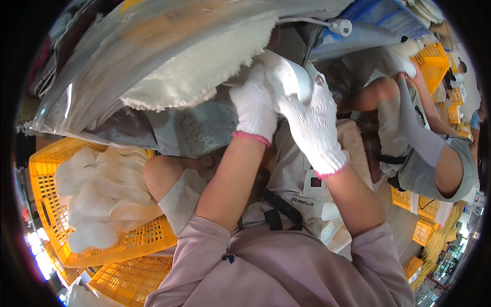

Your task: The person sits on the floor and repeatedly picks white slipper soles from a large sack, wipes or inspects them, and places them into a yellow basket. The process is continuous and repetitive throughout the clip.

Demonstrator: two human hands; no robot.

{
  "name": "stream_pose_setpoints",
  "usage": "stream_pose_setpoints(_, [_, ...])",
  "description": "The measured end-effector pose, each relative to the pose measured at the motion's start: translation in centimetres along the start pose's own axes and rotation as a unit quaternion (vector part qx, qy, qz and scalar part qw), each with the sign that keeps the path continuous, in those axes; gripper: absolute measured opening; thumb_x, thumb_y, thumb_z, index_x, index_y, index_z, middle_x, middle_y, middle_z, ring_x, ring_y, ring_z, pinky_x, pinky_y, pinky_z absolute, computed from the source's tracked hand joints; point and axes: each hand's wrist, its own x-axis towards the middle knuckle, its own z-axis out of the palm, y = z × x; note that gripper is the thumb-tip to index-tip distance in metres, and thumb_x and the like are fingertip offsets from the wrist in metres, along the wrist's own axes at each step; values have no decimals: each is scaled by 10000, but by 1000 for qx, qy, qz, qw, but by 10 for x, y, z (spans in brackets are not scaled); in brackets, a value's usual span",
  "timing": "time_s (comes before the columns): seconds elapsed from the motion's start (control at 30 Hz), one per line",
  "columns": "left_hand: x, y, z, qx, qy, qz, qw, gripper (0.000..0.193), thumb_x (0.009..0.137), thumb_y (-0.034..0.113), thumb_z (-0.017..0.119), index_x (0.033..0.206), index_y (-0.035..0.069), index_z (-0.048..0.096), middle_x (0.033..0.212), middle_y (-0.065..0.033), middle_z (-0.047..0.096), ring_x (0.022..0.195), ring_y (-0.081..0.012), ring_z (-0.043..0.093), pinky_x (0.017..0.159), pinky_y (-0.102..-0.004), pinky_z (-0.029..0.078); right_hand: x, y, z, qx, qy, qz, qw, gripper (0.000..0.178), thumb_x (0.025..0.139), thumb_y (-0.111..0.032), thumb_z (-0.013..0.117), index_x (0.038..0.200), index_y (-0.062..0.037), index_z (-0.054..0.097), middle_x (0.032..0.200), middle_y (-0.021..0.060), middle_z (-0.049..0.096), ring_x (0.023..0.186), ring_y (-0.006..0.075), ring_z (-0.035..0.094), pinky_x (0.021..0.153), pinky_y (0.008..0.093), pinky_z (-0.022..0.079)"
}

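Both my hands wear white knitted gloves with pink cuffs. Between them is a smooth, white, curved piece (295, 77), its shape partly covered by the gloves. My left hand (254, 105) closes on its left side, close to the fluffy edge of a large cream-white buffing wheel (204, 69). On the right side of the piece, my right hand (313, 123) grips with the thumb over its edge. Whether the piece touches the wheel I cannot tell. Clear plastic sheeting (97, 71) hangs around the wheel.
At my left stands a yellow plastic basket (51, 215) heaped with white, rounded flat pieces (102, 189); another yellow basket (133, 281) sits below it. A co-worker (434, 148) sits close on my right, with more yellow baskets (432, 64) beyond. A white cable with a plug-like end (340, 27) is above my hands.
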Motion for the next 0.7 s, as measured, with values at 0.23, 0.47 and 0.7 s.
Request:
stream_pose_setpoints(0.23, [72, 72, -100, 596, -129, 3, 792, 618, 1089, 466, 508, 1522, 32, 587, 1467, -179, 661, 1305, -326, 655, 1132, -421, 466, 43, 2, 31, 132, -59, -16, 989, 484, 882, -338, 716, 1100, 93, 696, 1058, 321, 704, 1025, 497, 700, 887, 531, 571])
stream_pose_setpoints(0.47, [-15, 114, -137, 548, -222, -19, 806, 579, 983, 171, 782, 1485, -15, 562, 1289, -114, 718, 1187, -173, 658, 1054, -348, 520, 69, 20, 68, 91, -76, 68, 991, 513, 843, -374, 708, 1097, 71, 745, 1041, 332, 742, 1038, 503, 714, 941, 519, 565])
stream_pose_setpoints(0.7, [6, 41, -68, 206, -233, -41, 950, 482, 944, 162, 829, 1362, -7, 661, 1235, -96, 733, 1094, -176, 711, 936, -332, 610, 9, -60, -14, -283, -245, -296, 879, 572, 731, -279, 839, 1231, -28, 722, 1310, 251, 679, 1298, 484, 606, 1088, 593, 469])
